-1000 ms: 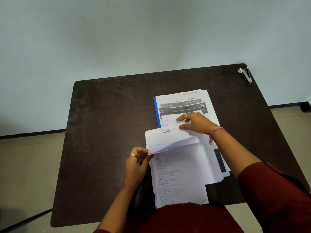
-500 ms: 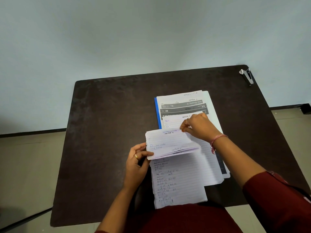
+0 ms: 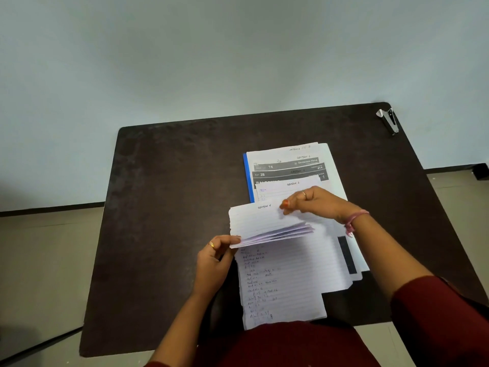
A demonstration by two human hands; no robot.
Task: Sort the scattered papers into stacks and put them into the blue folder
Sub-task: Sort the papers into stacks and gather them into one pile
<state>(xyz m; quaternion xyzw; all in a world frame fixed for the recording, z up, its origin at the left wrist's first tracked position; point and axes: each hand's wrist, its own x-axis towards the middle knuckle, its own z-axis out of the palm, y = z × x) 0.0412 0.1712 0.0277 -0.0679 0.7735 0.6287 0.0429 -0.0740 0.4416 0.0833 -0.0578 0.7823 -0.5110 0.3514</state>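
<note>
A stack of lined handwritten papers (image 3: 285,276) lies on the dark table in front of me. Its top sheets (image 3: 262,223) are lifted and fanned, the uppermost marked "Section 6". My left hand (image 3: 215,258) pinches the fanned sheets at their lower left corner. My right hand (image 3: 312,202) pinches the upper right edge of the top sheet. Behind them lie printed pages (image 3: 288,168) with dark bands and a "Section 1" sheet. They rest on the blue folder (image 3: 247,176), of which only the left edge shows.
A metal staple remover (image 3: 388,120) sits at the far right corner of the dark table (image 3: 172,207). A light wall rises behind the table. Tiled floor shows to the left and right. My red sleeves cover the near edge.
My right hand has slid down from the printed pages to the top edge of the lifted sheets. More sheets are fanned up, and the top label now reads Section 6. My left hand keeps its grip.
</note>
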